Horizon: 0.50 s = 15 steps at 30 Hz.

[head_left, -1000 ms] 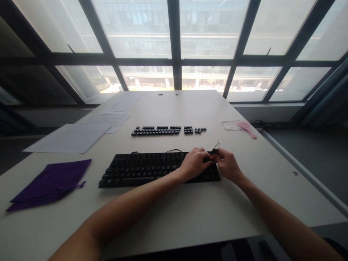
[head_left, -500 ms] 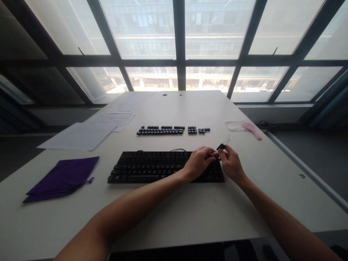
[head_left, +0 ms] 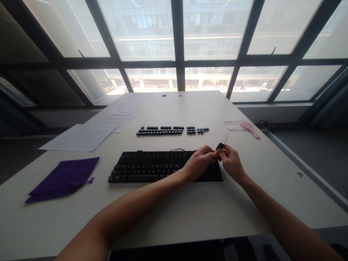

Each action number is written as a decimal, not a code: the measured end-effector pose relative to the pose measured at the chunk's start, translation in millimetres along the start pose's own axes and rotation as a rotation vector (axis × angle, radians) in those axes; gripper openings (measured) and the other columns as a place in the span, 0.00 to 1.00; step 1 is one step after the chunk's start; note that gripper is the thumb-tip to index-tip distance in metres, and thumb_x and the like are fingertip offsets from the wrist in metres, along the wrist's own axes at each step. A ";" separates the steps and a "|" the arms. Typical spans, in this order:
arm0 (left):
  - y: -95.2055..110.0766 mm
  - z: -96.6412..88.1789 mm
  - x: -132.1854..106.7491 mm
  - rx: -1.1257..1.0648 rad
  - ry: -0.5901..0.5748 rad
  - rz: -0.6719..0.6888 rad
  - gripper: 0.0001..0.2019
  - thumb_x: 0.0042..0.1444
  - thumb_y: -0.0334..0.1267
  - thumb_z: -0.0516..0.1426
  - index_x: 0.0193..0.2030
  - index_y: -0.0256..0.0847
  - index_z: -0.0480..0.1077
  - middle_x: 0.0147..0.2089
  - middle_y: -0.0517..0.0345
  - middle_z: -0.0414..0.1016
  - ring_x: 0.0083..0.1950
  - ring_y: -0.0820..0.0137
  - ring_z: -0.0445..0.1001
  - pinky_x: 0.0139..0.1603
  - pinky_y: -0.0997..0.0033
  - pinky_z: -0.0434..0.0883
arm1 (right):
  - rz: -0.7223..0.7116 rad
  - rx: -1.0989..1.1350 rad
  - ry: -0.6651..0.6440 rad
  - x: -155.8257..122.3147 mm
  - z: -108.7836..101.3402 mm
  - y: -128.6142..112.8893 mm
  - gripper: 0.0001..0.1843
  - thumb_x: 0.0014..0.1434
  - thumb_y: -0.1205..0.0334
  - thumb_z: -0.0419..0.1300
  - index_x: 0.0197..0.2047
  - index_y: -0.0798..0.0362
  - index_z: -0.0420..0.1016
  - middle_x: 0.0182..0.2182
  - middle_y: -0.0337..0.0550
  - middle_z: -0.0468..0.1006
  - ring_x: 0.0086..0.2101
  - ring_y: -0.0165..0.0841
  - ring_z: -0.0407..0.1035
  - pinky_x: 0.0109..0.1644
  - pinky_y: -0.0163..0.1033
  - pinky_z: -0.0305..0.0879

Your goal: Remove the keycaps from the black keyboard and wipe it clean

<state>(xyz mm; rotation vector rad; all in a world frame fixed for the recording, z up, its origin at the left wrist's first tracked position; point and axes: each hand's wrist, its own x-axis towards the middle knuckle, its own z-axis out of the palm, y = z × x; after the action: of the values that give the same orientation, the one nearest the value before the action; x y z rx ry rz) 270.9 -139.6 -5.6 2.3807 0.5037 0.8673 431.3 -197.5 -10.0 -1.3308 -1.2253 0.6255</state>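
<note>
Right grip [head_left: 231, 164]: pinched round the dark body of a small wire-pronged tool [head_left: 220, 146]; thin prongs point up and away, toward the window side.
Left grip [head_left: 199, 163]: fingers bunched narrow, fingertips meeting the right ones at the near end of the tool; can't tell from here what sits between them.
Keyboard [head_left: 148, 167]: black, flat on the bench [head_left: 176, 210], right end partly under the left grip. Near rows carry caps; far rows too dark to read.
Loose keycaps [head_left: 159, 133]: dark, lined up beyond the keyboard, well apart from it. One long block, smaller groups to its right.
Pouch [head_left: 61, 177]: purple, lying flat left of the keyboard, cord end toward it.
Papers [head_left: 78, 137]: white sheets, overlapping, beyond the pouch.
Pink paddle [head_left: 246, 125]: right of the keycaps, wide end on a clear bag [head_left: 232, 126].
Windows [head_left: 152, 29]: bright, dark-framed, past the far edge.
</note>
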 end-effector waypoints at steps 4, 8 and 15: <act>2.6 -5.8 3.4 -0.113 0.057 -0.042 0.06 0.61 0.34 0.60 0.44 0.40 0.77 0.45 0.52 0.73 0.43 0.69 0.74 0.46 0.70 0.73 | -0.010 -0.012 0.061 0.2 -0.3 -1.3 0.11 0.63 0.57 0.57 0.31 0.53 0.69 0.25 0.40 0.75 0.26 0.32 0.68 0.29 0.37 0.62; -2.8 -21.2 17.5 -0.101 0.094 -0.116 0.04 0.58 0.33 0.63 0.41 0.39 0.77 0.40 0.55 0.76 0.36 0.71 0.73 0.40 0.72 0.72 | -0.019 -0.023 0.133 3.0 -6.3 -2.3 0.12 0.65 0.57 0.55 0.31 0.53 0.70 0.26 0.42 0.76 0.26 0.32 0.68 0.31 0.38 0.64; -59.0 -29.7 77.9 0.260 0.033 -0.181 0.06 0.56 0.33 0.64 0.41 0.38 0.79 0.37 0.55 0.80 0.36 0.70 0.76 0.42 0.70 0.72 | -0.048 -0.052 0.162 3.9 -8.2 -3.5 0.13 0.65 0.57 0.54 0.31 0.53 0.71 0.26 0.43 0.78 0.26 0.33 0.68 0.32 0.38 0.64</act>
<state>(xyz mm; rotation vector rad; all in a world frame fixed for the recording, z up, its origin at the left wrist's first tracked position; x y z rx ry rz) 298.0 -43.0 14.0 2.5051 0.8776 0.8021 438.9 -197.7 -4.0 -1.3642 -1.1445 0.4456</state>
